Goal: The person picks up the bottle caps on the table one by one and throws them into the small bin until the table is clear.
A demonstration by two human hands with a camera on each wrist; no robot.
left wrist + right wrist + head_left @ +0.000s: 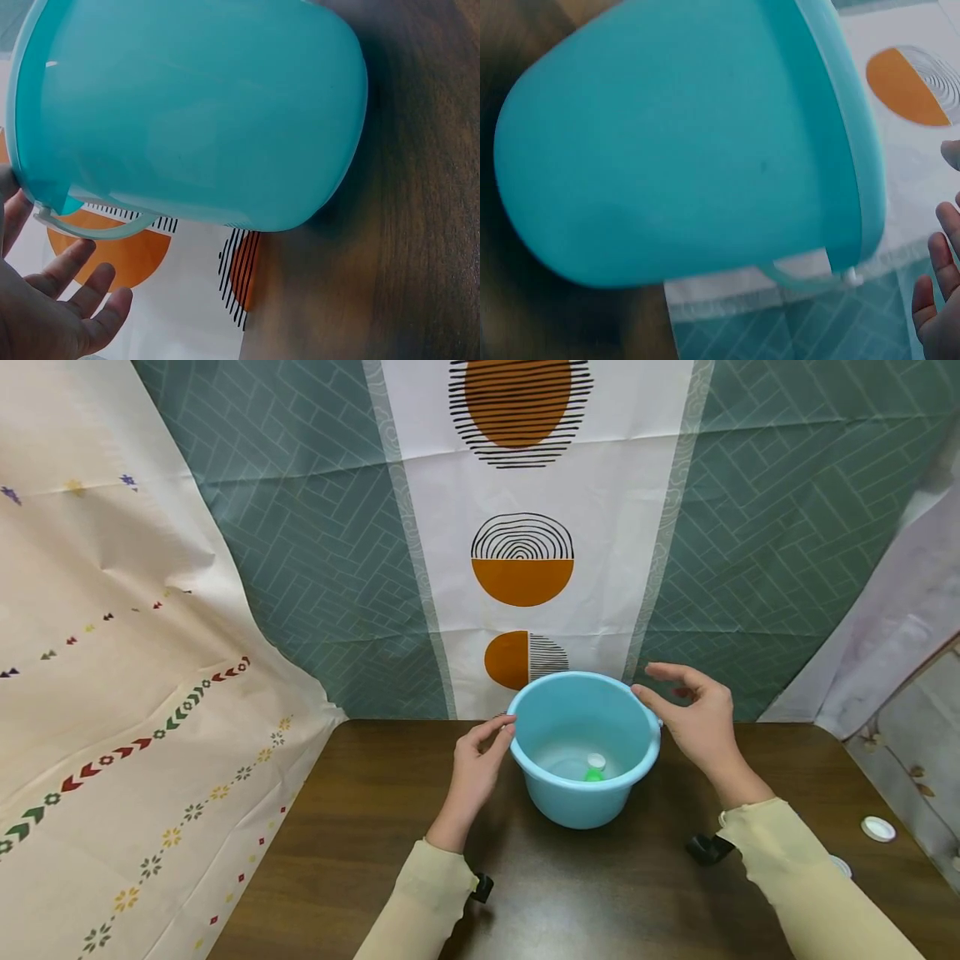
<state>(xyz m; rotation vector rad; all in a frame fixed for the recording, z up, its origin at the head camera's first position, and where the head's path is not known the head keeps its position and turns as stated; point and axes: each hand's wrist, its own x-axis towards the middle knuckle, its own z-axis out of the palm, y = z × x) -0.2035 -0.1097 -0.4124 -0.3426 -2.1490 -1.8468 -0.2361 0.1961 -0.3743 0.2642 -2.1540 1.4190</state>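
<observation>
A light blue bucket [581, 802] stands upright on the brown wooden table. Down inside it lie a small white round piece [596, 761] and a bright green piece [594, 774], partly hidden by the near rim. My left hand [477, 768] pinches the rim at the left side with thumb and index finger; its other fingers spread loosely below the bucket's handle [105, 230] in the left wrist view. At the right side, my right hand [699, 722] holds nothing, its thumb close by the rim and its fingers loosely bent.
Two white round lids lie on the table's right part: one [878, 828] near the edge, the other [842, 865] partly behind the right sleeve. A patterned curtain [525, 485] hangs directly behind the table [360, 827], and a cream cloth [150, 693] drapes along the left.
</observation>
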